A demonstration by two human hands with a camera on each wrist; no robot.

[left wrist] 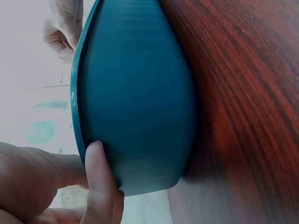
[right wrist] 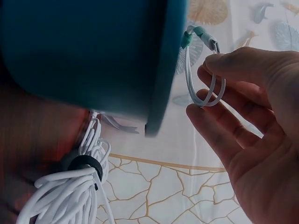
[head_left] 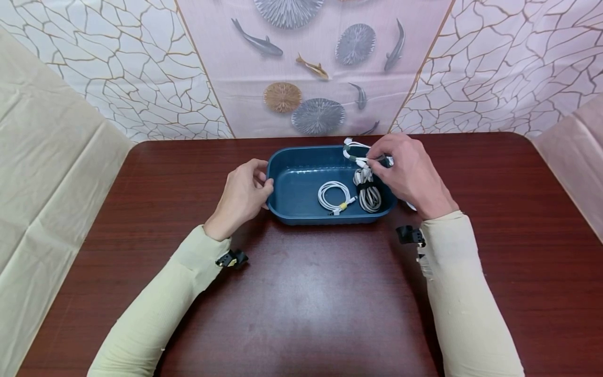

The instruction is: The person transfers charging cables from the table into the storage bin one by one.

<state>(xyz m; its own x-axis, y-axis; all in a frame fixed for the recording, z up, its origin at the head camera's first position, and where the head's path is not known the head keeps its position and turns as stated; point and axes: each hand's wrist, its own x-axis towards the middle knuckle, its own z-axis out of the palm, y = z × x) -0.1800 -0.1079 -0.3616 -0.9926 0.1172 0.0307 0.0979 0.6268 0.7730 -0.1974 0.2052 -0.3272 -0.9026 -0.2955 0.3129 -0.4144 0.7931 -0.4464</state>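
A blue plastic tray (head_left: 294, 195) sits near the table's far edge. My left hand (head_left: 241, 191) grips its left rim, with fingers on both sides of the wall in the left wrist view. Over the tray's right end, my right hand (head_left: 411, 175) pinches a small looped white cable (right wrist: 188, 77) with green ties (right wrist: 200, 31) between thumb and fingertips. Inside the tray lie a coiled white cable (head_left: 321, 196) with a yellow tie and, to its right, a thicker cable bundle (head_left: 370, 200) with a black strap.
Outside the tray's right end, another white cable bundle (right wrist: 60, 196) with a black strap (right wrist: 86, 162) lies on the table, mostly hidden by my right hand in the head view. A patterned cloth backdrop (head_left: 320, 63) rises behind the dark wooden table (head_left: 301, 293).
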